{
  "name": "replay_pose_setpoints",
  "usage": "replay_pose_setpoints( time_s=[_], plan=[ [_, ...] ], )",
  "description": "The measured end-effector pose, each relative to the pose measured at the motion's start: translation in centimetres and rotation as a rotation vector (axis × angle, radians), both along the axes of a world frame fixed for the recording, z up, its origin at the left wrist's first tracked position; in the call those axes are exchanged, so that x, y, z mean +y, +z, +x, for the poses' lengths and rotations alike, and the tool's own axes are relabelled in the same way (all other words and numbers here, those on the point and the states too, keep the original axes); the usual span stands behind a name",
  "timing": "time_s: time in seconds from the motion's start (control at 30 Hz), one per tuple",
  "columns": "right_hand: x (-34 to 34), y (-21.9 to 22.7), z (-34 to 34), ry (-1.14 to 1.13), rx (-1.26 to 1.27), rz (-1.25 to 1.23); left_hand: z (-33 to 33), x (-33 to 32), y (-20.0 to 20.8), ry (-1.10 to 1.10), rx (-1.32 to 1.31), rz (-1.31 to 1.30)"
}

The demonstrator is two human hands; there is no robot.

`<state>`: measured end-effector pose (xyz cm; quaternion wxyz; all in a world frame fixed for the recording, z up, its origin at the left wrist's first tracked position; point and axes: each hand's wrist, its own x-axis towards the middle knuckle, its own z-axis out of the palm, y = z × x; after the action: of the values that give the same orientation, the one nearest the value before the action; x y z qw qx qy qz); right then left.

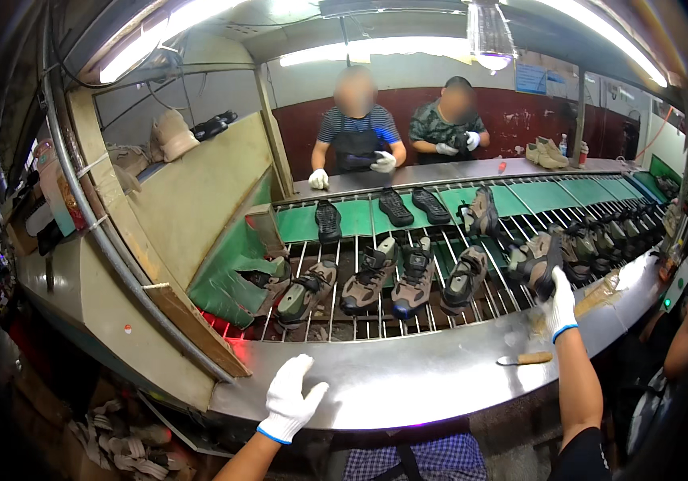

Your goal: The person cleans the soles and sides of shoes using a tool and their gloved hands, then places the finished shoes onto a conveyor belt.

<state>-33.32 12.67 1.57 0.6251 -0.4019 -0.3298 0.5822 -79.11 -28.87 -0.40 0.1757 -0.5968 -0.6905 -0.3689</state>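
Note:
My right hand (pixel 562 309), in a white knit glove with a blue cuff, grips a brown and black shoe (pixel 533 258) by its dark sole. The shoe is tilted over the near side of the rod conveyor (pixel 347 326). My left hand (pixel 292 394), gloved alike, is over the near metal ledge (pixel 408 373) with its fingers apart, holding nothing. Several brown and black shoes (pixel 414 276) stand on the rods between my hands and farther right. A small tool with a wooden handle (pixel 534 358) lies on the ledge, left of my right forearm.
Black soles (pixel 328 221) lie on the green strip (pixel 360 215) beyond the shoes. Two gloved co-workers (pixel 357 132) are across the line. A wooden panel (pixel 199 200) and metal pipe (pixel 111 240) bound the left. Beige shoes (pixel 548 152) sit on the far ledge.

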Motion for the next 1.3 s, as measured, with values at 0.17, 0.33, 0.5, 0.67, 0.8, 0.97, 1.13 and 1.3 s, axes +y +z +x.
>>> replay_pose_setpoints(
  time_s=[0.17,0.33,0.5,0.67,0.8,0.97,1.13,1.3],
  plan=[
    [-2.5,-4.3,-9.9,0.216,-0.315,0.197,-4.5,2.7,0.0,0.076,-0.015,-0.134],
    [-8.7,-2.7,-22.8,0.604,-0.442,0.101,-9.4,9.7,0.9,0.107,-0.022,-0.202],
    [-12.6,-5.6,-28.6,0.838,-0.990,0.642,-13.3,13.6,0.4,0.265,-0.006,-0.217],
    [-11.8,-4.9,-28.9,1.052,-0.880,0.557,-13.9,12.8,-3.5,0.513,-0.537,-0.372],
    [-10.6,-5.8,-29.3,0.961,-0.798,0.516,-14.6,14.5,-4.8,0.581,-0.574,-0.315],
    [-10.6,-6.5,-29.6,0.936,-0.829,0.510,-17.0,18.7,-4.1,0.339,-0.205,-0.104],
    [-11.3,-7.0,-30.1,0.872,-0.880,0.667,-19.0,20.9,-3.9,0.463,-0.553,-0.086],
    [-11.2,-8.6,-30.4,0.831,-0.836,0.755,-20.1,26.1,-3.4,0.463,-0.188,-0.045]
  ],
)
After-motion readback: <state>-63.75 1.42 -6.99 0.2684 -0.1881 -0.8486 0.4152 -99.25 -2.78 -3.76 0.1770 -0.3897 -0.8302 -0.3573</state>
